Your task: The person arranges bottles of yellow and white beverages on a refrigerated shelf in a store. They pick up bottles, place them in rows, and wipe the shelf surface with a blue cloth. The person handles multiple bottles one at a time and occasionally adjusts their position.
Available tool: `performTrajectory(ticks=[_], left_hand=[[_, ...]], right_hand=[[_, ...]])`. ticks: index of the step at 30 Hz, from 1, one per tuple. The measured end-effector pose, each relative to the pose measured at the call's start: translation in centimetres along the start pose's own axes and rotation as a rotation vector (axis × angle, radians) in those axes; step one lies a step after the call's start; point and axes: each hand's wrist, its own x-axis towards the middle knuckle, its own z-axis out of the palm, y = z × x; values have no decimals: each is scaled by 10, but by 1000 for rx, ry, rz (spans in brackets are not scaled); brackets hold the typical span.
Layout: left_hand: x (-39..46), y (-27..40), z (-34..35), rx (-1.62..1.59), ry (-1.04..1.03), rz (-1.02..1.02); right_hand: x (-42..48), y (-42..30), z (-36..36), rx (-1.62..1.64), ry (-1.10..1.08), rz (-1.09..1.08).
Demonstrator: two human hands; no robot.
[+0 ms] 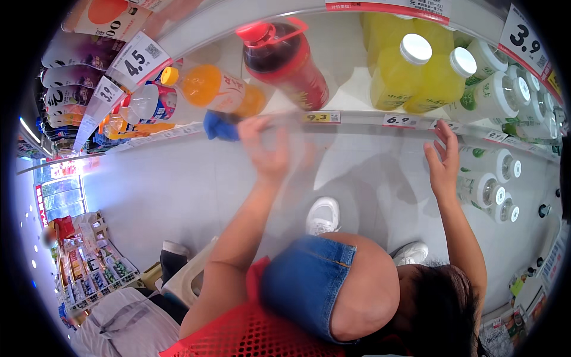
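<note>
My left hand (pixel 266 149) is blurred at the front edge of the shelf (pixel 352 117). A blue cloth (pixel 221 126) bunches out from its fingers on the left side. Above this hand, an orange drink bottle (pixel 209 89) with a yellow cap tilts on the shelf. A large dark soda bottle (pixel 290 67) with a red cap and handle stands to the right of it. My right hand (pixel 442 158) is raised by the shelf edge, fingers apart and holding nothing. Yellow drink bottles (pixel 397 80) with white caps stand above it.
Clear bottles with white caps (pixel 488 96) crowd the right of the shelf; several more (pixel 486 178) are lower down. Price tags (pixel 401 120) line the edge. A white stool (pixel 192 272) and a person in light clothing (pixel 120 321) are at lower left, near a stocked rack (pixel 96 263).
</note>
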Motion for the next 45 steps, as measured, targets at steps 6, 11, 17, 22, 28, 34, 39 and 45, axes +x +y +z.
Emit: performTrajectory(ticks=[6, 11, 17, 22, 28, 34, 39, 45], left_hand=[[31, -125, -81, 592, 37, -217], [43, -181, -76, 623, -180, -375], [41, -152, -75, 385, 182, -371], [-14, -53, -86, -47, 189, -663], [4, 61, 28, -21, -347, -2], [84, 82, 147, 493, -715, -226], [83, 46, 174, 575, -1026, -295], [73, 66, 159, 616, -1173, -136]], right_hand=[[-21, -31, 18, -120, -658, 61], [-35, -69, 48, -266, -1086, -1], [-55, -81, 27, -331, -1185, -17], [-72, -80, 11, -246, -1156, 19], [-85, -69, -8, -131, -1112, 56], [-93, -65, -18, -42, -988, -100], [-91, -59, -29, 41, -984, 9], [-90, -43, -33, 284, -991, 274]])
